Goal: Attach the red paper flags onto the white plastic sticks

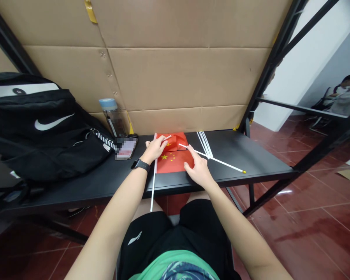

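My left hand [155, 149] has its fingers closed on the pale edge of a small red flag [179, 140], whose cloth is rumpled. A second red flag [175, 162] with yellow stars lies flat just in front, its white stick [153, 190] sticking out past the table edge. My right hand [198, 169] holds a loose white flagstick [226, 165] with a yellow tip at its far right end. The stick's plain end points left at the rumpled flag. How the right fingers grip it is partly hidden.
Several white sticks [204, 144] lie on the black table [245, 151] behind my right hand. To the left are a phone [126, 149], a blue-capped bottle [112, 116] and a black backpack [46, 132]. Cardboard [177, 77] walls the back. A person [345, 91] sits far right.
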A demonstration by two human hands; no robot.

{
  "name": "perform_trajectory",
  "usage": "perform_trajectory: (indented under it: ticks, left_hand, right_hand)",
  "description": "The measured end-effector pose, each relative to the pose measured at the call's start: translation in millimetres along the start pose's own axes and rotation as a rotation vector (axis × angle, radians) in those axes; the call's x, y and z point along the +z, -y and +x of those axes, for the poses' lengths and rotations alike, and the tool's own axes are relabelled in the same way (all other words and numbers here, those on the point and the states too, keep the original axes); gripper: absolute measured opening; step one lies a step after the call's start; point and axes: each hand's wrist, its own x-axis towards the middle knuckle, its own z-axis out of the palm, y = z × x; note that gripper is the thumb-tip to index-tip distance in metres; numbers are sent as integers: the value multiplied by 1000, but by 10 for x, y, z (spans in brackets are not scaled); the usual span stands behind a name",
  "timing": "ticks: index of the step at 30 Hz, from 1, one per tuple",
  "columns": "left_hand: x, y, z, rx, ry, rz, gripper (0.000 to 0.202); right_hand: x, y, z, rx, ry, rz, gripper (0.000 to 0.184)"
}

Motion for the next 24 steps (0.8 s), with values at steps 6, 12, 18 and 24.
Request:
perform_trajectory:
  ticks: [6,12,18,24]
  left_hand:
    - [13,25,13,165,-23,-176,31]
    - [45,52,45,225,-17,-183,40]
    - [80,83,68,212,-7,-177,38]
    - [29,21,32,261,17,-208,29]
  right_hand:
    - [-14,5,-6,-18,1,32,77]
    - [-32,15,-10,-8,15,56,77]
    - [-30,13,-5,-14,10,64,77]
    - [-61,51,-12,-28,6,104,75]
